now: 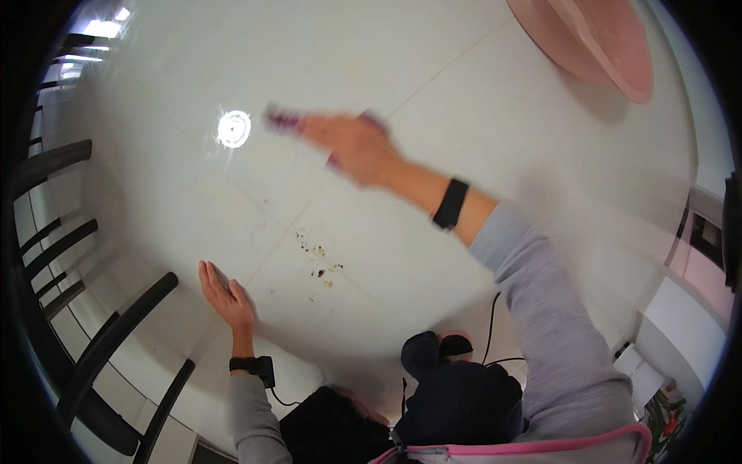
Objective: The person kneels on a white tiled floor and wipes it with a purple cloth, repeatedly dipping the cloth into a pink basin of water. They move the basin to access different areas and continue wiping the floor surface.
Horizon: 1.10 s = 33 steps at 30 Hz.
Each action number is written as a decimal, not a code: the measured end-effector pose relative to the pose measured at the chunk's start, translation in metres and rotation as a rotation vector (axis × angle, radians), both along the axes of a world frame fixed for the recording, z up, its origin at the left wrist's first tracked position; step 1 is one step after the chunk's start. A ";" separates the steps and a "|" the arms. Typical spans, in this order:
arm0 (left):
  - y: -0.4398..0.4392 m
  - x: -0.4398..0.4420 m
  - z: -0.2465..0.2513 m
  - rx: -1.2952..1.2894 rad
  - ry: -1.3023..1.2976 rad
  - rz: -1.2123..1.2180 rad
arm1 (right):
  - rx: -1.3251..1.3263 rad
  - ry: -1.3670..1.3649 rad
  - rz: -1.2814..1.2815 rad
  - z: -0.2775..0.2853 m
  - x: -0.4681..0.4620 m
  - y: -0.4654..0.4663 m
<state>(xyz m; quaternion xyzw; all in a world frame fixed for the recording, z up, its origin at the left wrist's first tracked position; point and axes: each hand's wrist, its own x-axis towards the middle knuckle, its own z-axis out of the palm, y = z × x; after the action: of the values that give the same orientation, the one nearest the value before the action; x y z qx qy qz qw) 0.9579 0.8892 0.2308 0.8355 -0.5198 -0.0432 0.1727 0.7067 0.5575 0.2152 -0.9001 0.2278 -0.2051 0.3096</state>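
My right hand (353, 148) reaches across the pale tiled floor (382, 243), blurred. It holds a purple cloth (284, 120), whose edges stick out past the fingertips and beside the palm. Lower left, my left hand (226, 298) is stretched out flat at the floor with the thumb apart, holding nothing. Small dark and yellowish crumbs (319, 261) lie scattered on the tiles between my two hands, nearer the left one. Each wrist wears a black band.
Black chair legs (127, 336) line the left side. A pink plastic basin (585, 46) stands at the upper right. Thin black cables (493, 325) run near my feet. A potted plant (666, 420) and white furniture (684, 319) edge the lower right.
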 end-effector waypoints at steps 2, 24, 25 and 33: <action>0.001 0.001 0.000 0.020 0.007 0.010 | -0.130 -0.068 0.237 -0.002 0.017 0.045; 0.004 0.009 -0.003 0.087 -0.043 -0.002 | -0.131 0.316 -1.346 -0.050 -0.194 -0.199; 0.005 0.009 -0.002 0.105 -0.038 0.018 | -0.127 0.254 -1.365 -0.049 -0.190 -0.197; 0.003 0.009 -0.001 0.063 -0.056 -0.012 | -0.392 0.286 -0.876 -0.052 -0.115 -0.242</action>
<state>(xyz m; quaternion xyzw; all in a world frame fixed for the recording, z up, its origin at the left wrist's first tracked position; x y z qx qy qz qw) 0.9673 0.8922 0.2299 0.8382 -0.5280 -0.0373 0.1316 0.5921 0.3155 0.1628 -0.7802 0.5819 -0.2291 -0.0148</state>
